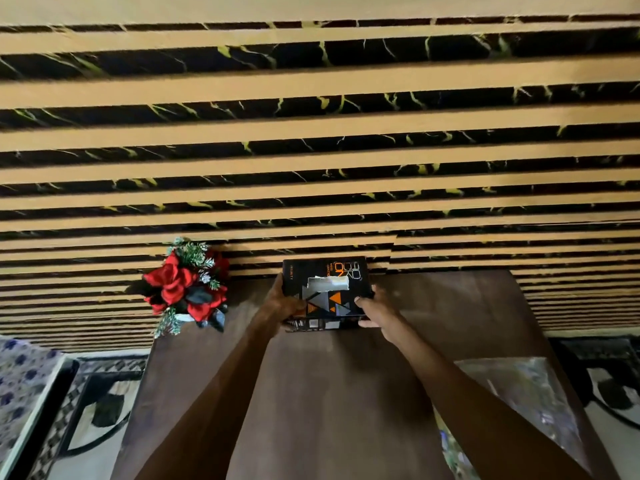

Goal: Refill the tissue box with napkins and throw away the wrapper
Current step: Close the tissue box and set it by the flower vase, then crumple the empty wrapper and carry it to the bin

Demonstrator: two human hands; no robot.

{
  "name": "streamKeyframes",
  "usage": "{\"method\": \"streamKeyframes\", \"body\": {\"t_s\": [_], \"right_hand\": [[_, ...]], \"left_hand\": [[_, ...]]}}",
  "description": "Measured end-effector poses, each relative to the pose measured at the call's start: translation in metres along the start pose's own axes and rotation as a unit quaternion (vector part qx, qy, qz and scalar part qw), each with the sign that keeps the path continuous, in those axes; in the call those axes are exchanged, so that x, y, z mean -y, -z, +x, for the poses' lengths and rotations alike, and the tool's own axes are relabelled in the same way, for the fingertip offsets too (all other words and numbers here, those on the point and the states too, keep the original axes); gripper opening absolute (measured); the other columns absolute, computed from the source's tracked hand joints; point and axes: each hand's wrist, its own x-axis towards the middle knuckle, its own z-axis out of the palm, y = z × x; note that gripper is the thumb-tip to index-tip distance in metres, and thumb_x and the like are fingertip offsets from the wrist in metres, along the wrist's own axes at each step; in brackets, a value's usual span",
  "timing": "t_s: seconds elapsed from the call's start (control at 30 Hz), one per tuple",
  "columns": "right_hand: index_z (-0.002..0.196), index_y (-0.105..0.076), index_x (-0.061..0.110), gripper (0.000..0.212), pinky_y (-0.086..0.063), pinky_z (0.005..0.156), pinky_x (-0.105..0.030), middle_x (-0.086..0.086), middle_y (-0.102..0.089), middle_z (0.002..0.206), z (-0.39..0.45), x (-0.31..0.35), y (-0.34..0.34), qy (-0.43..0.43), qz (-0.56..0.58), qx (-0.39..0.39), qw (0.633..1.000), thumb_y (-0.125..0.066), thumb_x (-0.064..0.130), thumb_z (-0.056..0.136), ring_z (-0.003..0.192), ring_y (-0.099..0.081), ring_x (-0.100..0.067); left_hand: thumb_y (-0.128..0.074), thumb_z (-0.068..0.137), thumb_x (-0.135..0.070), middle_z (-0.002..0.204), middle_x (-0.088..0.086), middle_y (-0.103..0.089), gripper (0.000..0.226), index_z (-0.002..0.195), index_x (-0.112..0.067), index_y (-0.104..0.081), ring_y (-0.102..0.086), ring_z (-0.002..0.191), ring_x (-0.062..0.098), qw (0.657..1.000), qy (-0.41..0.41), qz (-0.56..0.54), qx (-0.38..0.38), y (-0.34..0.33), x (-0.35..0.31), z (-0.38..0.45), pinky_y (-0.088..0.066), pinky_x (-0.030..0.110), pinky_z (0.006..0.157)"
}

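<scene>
A black tissue box [327, 271] with orange and grey triangles sits at the far edge of the brown table [329, 393], against the wall. White napkin paper [329, 283] shows in its top slot. My left hand [282, 301] grips the box's left side and my right hand [375, 311] grips its right near corner. A clear plastic wrapper [530, 403] lies flat on the table's right side, beside my right forearm.
A pot of red artificial roses [188, 289] stands at the table's far left corner, close to my left hand. A striped tan and black wall [311, 150] rises behind the table. Patterned floor tiles [97, 410] and a floral-covered edge [20, 382] lie to the left.
</scene>
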Motion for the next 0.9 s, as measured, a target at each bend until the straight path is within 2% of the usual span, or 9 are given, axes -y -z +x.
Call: {"method": "streamKeyframes", "body": {"t_s": [0.1, 0.23, 0.37, 0.43, 0.53, 0.67, 0.77, 0.83, 0.9], "right_hand": [[0.126, -0.050, 0.013, 0.035, -0.058, 0.086, -0.049, -0.007, -0.058, 0.125, 0.008, -0.001, -0.008, -0.008, -0.021, -0.024, 0.999, -0.058, 0.009, 0.092, 0.117, -0.060, -0.030], [0.134, -0.046, 0.011, 0.041, -0.055, 0.091, -0.044, 0.000, -0.053, 0.127, -0.003, 0.000, -0.005, 0.002, -0.012, -0.014, 1.000, -0.057, 0.014, 0.095, 0.120, -0.057, -0.032], [0.138, -0.044, 0.010, 0.050, -0.052, 0.096, -0.049, -0.012, -0.057, 0.133, -0.035, -0.016, 0.015, 0.048, -0.042, -0.057, 0.996, -0.060, 0.025, 0.093, 0.117, -0.059, -0.031], [0.127, -0.055, 0.008, 0.037, -0.053, 0.094, -0.050, -0.009, -0.062, 0.117, -0.060, -0.035, 0.029, 0.062, -0.031, -0.055, 0.996, -0.061, 0.019, 0.092, 0.106, -0.063, -0.027], [0.112, -0.065, 0.004, 0.025, -0.052, 0.091, -0.038, -0.009, -0.067, 0.100, -0.100, -0.075, 0.061, 0.083, -0.065, -0.070, 0.992, -0.066, 0.010, 0.088, 0.096, -0.063, -0.022], [0.108, -0.068, -0.001, 0.028, -0.042, 0.092, -0.018, -0.015, -0.069, 0.110, -0.142, -0.137, 0.116, 0.086, -0.136, -0.163, 0.973, -0.072, 0.006, 0.081, 0.105, -0.063, -0.023], [0.126, -0.058, 0.007, 0.052, -0.044, 0.099, -0.039, -0.018, -0.059, 0.128, -0.158, -0.176, 0.160, 0.026, -0.221, -0.200, 0.954, -0.075, 0.023, 0.079, 0.121, -0.055, -0.034], [0.142, -0.039, 0.014, 0.075, -0.035, 0.108, -0.046, -0.017, -0.037, 0.149, -0.160, -0.202, 0.186, -0.037, -0.291, -0.198, 0.935, -0.072, 0.039, 0.079, 0.137, -0.036, -0.036], [0.153, -0.016, 0.016, 0.097, -0.021, 0.116, -0.050, -0.017, -0.012, 0.160, -0.156, -0.221, 0.202, -0.064, -0.306, -0.169, 0.935, -0.070, 0.048, 0.079, 0.148, -0.013, -0.037]], "left_hand": [[-0.061, 0.079, 0.013, 0.106, 0.009, -0.060, 0.069, 0.138, -0.017, -0.043, -0.061, 0.080, 0.014, 1.000, -0.002, 0.024, 0.001, 0.003, 0.007, 0.005, -0.054, 0.019, 0.056], [-0.066, 0.084, -0.004, 0.120, 0.010, -0.057, 0.065, 0.139, -0.023, -0.037, -0.062, 0.089, 0.015, 0.999, 0.027, 0.038, -0.019, 0.000, 0.009, -0.006, -0.052, 0.024, 0.060], [-0.078, 0.075, -0.038, 0.147, 0.019, -0.027, 0.086, 0.144, -0.031, -0.027, -0.037, 0.131, 0.039, 0.975, 0.017, 0.148, -0.165, -0.021, 0.010, -0.034, -0.048, 0.047, 0.097], [-0.072, 0.079, -0.039, 0.141, 0.021, -0.030, 0.077, 0.141, -0.015, -0.034, -0.040, 0.124, 0.036, 0.942, -0.037, 0.240, -0.230, -0.041, 0.019, -0.051, -0.047, 0.039, 0.089], [-0.066, 0.081, -0.037, 0.116, 0.021, -0.053, 0.054, 0.121, -0.004, -0.051, -0.058, 0.094, 0.027, 0.936, -0.090, 0.312, -0.135, -0.075, 0.050, -0.072, -0.054, 0.025, 0.071], [-0.054, 0.091, -0.010, 0.074, 0.002, -0.063, 0.005, 0.090, -0.015, -0.055, -0.064, 0.050, 0.005, 0.990, -0.080, 0.099, 0.055, -0.145, 0.063, -0.100, -0.048, 0.006, 0.047], [-0.065, 0.087, -0.003, 0.098, -0.006, -0.057, 0.031, 0.113, -0.016, -0.054, -0.056, 0.073, -0.027, 0.974, -0.061, 0.174, 0.129, -0.190, 0.076, -0.118, -0.046, -0.001, 0.062], [-0.072, 0.078, 0.005, 0.107, 0.002, -0.059, 0.050, 0.123, 0.007, -0.049, -0.060, 0.086, -0.020, 0.974, -0.086, 0.162, 0.132, -0.217, 0.091, -0.115, -0.048, 0.007, 0.075], [-0.080, 0.072, -0.003, 0.128, 0.002, -0.053, 0.073, 0.135, 0.004, -0.043, -0.055, 0.112, -0.007, 0.971, -0.093, 0.164, 0.147, -0.243, 0.081, -0.123, -0.042, 0.009, 0.089]]}}
